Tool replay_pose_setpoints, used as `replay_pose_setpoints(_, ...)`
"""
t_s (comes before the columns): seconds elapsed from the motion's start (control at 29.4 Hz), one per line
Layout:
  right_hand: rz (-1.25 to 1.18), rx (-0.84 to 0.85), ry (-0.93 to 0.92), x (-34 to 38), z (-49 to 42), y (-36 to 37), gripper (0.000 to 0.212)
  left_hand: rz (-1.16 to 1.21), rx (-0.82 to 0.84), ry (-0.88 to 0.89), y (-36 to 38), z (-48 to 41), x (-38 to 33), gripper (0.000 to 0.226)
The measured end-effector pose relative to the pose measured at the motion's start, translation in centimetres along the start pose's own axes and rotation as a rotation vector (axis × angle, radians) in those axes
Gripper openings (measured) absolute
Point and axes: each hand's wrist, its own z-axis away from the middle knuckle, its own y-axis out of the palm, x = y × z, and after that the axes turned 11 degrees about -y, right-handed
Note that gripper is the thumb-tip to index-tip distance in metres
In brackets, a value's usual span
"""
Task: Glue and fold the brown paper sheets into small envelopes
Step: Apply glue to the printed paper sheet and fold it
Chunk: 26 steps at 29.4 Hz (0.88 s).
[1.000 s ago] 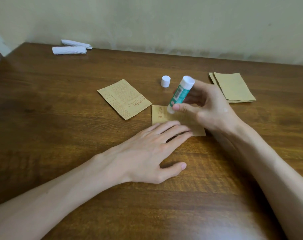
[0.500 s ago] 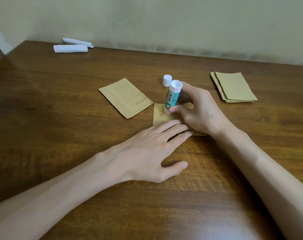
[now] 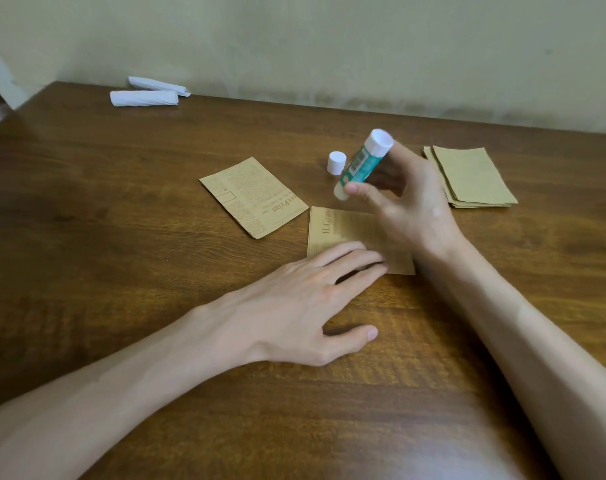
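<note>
My left hand (image 3: 294,306) lies flat, fingers (image 3: 357,252) straight, pinning the near edge of the brown sheet (image 3: 339,226) mid-table (image 3: 121,237); my right hand (image 3: 408,209) pinches the uncapped glue stick (image 3: 360,164), tilted just above its far-left corner. Should the pinning fingers slacken, the tacky tip could drag the sheet — creasing it.
</note>
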Motion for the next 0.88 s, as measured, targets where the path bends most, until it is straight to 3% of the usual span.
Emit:
replay_pose_setpoints(0.07,-0.035,0.018,-0.008,0.4,0.0,-0.3,0.032,-0.004,-0.004,-0.001,0.1,0.0,0.0,0.076)
replay_pose_setpoints(0.17,0.029,0.173,-0.012,0.9,0.4,-0.1,0.040,-0.007,-0.009,0.002,0.0,0.0,0.0,0.077)
replay_pose_setpoints(0.41,0.083,0.338,-0.060,0.9,1.0,-1.0,0.019,0.009,-0.031,0.011,0.1,0.1,-0.1,0.076)
replay_pose_setpoints(0.88,0.224,0.265,-0.012,1.7,0.3,0.7,0.038,-0.011,-0.049,0.015,0.2,0.0,0.0,0.075)
